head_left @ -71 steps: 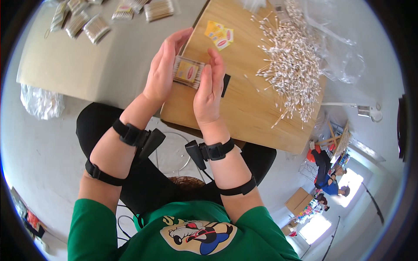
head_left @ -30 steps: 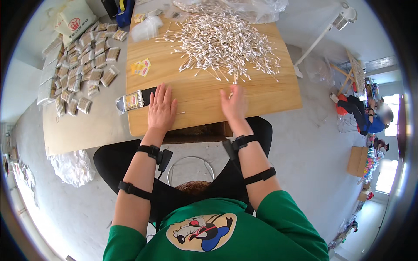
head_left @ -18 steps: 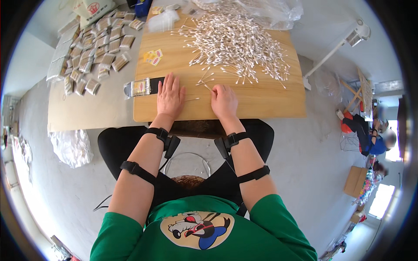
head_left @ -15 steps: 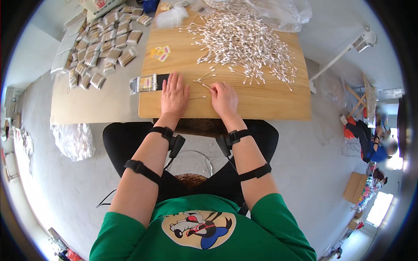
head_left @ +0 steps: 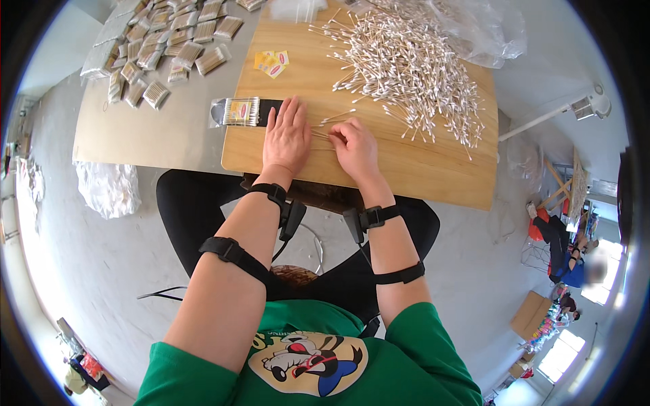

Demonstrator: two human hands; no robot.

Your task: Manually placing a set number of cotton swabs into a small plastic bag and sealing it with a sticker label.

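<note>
My left hand [head_left: 287,141] lies flat on the wooden board, fingers stretched out, resting partly over a black strip [head_left: 270,110]. Joined to that strip, on its left, is a clear packet [head_left: 241,112] of cotton swabs with a yellow label inside. Close by on the right, my right hand [head_left: 356,150] is closed, thumb and fingertips pinched on cotton swabs [head_left: 320,134] whose thin sticks reach toward the left hand. A few loose swabs [head_left: 337,118] lie just beyond the fingertips.
A large heap of cotton swabs [head_left: 406,74] covers the board's far right, with clear plastic [head_left: 487,30] behind it. Yellow label cards [head_left: 271,62] lie at the far left of the board [head_left: 433,172]. Many filled swab packets [head_left: 186,55] are piled on the grey table [head_left: 145,139].
The view has turned and shifted slightly. My right hand's fingertips have come closer to the board's surface, still pinching swabs. My left hand stays flat beside the packet.
</note>
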